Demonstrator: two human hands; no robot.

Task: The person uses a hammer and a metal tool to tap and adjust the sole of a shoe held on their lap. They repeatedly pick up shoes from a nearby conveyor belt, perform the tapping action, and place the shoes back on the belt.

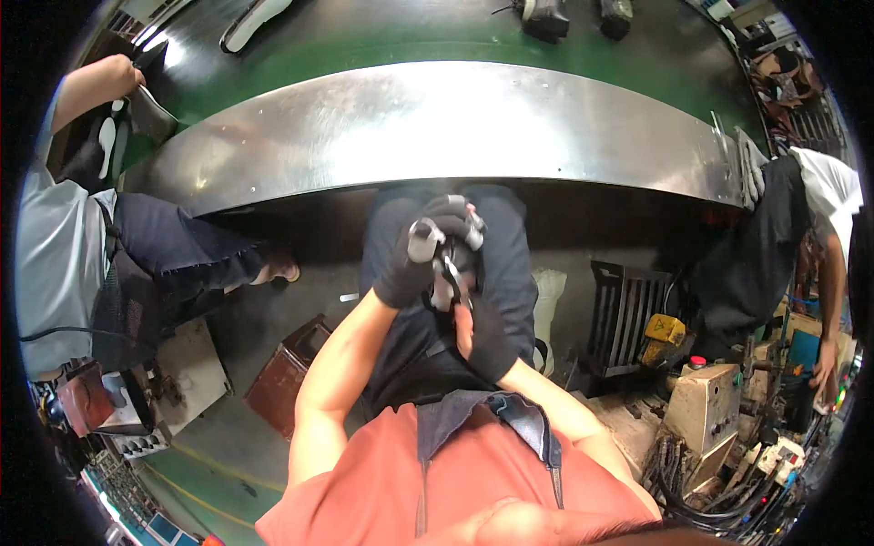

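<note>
Both my hands wear black gloves and meet over my lap, just below the steel rim of the conveyor. My left hand [414,259] is closed around a small tool with a grey stubby end [424,242]. My right hand [484,335] lies under it, gripping the lower part of a thin metal tool [448,284] that looks like scissors or pliers. Whether the two hands hold one tool or two, I cannot tell. My dark apron and trousers [510,273] are behind the hands.
A curved steel rim [437,127] edges a green conveyor belt [382,36] carrying a white shoe sole [257,20] and dark shoe parts [546,16]. A person [64,237] sits at my left, another [819,209] stands at my right. Boxes, a grey control box [706,405] and cables crowd the floor.
</note>
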